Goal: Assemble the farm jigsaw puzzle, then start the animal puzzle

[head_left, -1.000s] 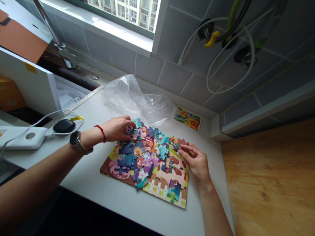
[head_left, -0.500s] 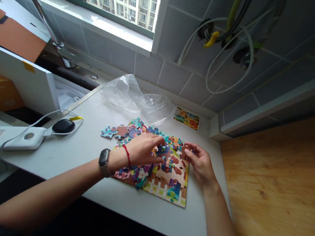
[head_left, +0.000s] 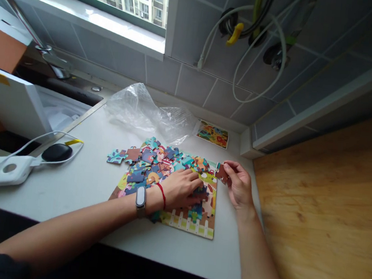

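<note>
A colourful puzzle board (head_left: 208,231) lies on the white counter, with a heap of loose puzzle pieces (head_left: 148,155) over its left and upper parts. My left hand (head_left: 183,188), palm down, rests over the pieces near the board's middle; its fingers are spread a little and hide what lies under them. Beyond the board's upper right corner, my right hand (head_left: 239,184) pinches a brown puzzle piece (head_left: 221,172) between thumb and fingers. A blue and green piece (head_left: 195,212) lies on the board just below my left fingers.
Crumpled clear plastic (head_left: 149,112) lies behind the board, beside a small picture card (head_left: 213,134). To the left are a white power strip (head_left: 1,172), a black plug (head_left: 57,153) with a cable, and a sink with a faucet (head_left: 54,59). A wooden surface (head_left: 324,205) is at the right.
My left hand has come down toward the lower right of the heap. My right hand holds the brown piece a bit farther from the board. The view has shifted to the right.
</note>
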A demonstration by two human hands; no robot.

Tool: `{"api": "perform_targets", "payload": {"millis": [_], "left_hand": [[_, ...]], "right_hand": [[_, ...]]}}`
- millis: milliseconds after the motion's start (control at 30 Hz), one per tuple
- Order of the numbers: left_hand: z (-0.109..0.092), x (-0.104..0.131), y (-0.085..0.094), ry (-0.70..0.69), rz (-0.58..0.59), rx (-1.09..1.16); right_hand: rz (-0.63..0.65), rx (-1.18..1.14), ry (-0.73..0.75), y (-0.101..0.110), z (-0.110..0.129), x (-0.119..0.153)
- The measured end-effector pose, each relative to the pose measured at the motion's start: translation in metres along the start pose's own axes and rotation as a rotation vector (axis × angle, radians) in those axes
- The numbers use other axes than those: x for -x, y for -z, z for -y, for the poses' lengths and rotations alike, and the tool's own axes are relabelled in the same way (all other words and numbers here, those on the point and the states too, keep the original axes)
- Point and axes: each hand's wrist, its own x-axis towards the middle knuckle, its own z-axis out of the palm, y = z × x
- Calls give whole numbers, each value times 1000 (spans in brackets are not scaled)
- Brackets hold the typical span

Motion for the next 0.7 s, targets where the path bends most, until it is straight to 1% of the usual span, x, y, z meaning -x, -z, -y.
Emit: {"api": "perform_targets", "payload": {"millis": [100, 167, 267, 367, 467, 567, 633, 700], "left_hand": [[12, 0, 7, 105, -27, -38], [17, -1, 8, 136, -39, -68], [19, -1, 5, 114, -37, -82], [17, 1, 3, 95, -19, -58], [12, 5, 9, 97, -16, -30], [-3, 12, 17, 102, -9, -59], [-16, 22, 17, 59, 32, -79], [-27, 35, 11, -11, 76, -78]], "right_hand": [[104, 51, -48, -3, 3, 5], [237, 124, -88, -4, 5, 8], [423, 249, -101, -4, 7, 11], [509, 332, -88, -3, 7, 10], [545, 386, -73, -1, 7, 9], [525, 412, -57, 0, 7, 8], [499, 402, -56, 1, 7, 8], [478, 377, -64, 1, 7, 7]]}}
